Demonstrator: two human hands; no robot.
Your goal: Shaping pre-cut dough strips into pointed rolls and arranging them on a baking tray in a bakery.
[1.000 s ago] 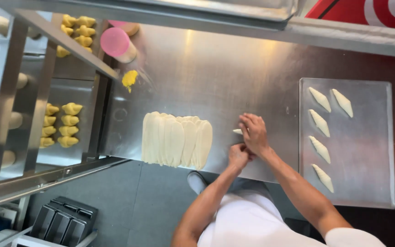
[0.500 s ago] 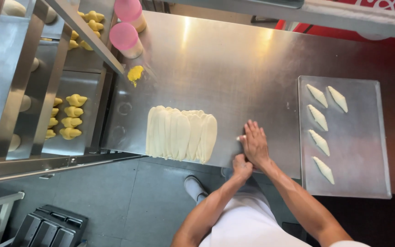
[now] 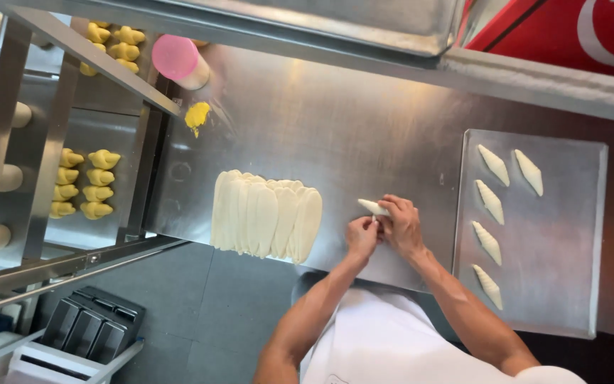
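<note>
Since the earlier frame both hands have lifted from a flat press on the table (image 3: 364, 128) and now meet around a dough roll (image 3: 374, 207); before, the right palm lay spread on the steel with the left just behind it.

Left hand (image 3: 361, 235): fingers curled together, tips pinched on the near end of the dough roll. Right hand (image 3: 401, 226): fingers bent and closed over the same roll from its right side, thumb side touching the left hand. The roll is pale, tapered, pointing up and left out of the fingers, just above the table surface; whether it touches the steel I cannot tell.

Left of my fingers, near but apart: a row of dough strips (image 3: 266, 216), flat, overlapping like shingles, lying on the table close to its front edge.

Right of my fingers, just beside the right wrist: a tray (image 3: 577, 284), with five shaped rolls (image 3: 490, 242) on it, four in a column on the side nearest my hand, one more beyond them at the far end. All lie aslant, apart from one another.

Far left and beyond the strips: a yellow blob (image 3: 197, 114) on the table, a pink-capped container (image 3: 178, 60) past it, and a rack (image 3: 51, 178) holding yellow pieces (image 3: 83, 183) in rows.
</note>
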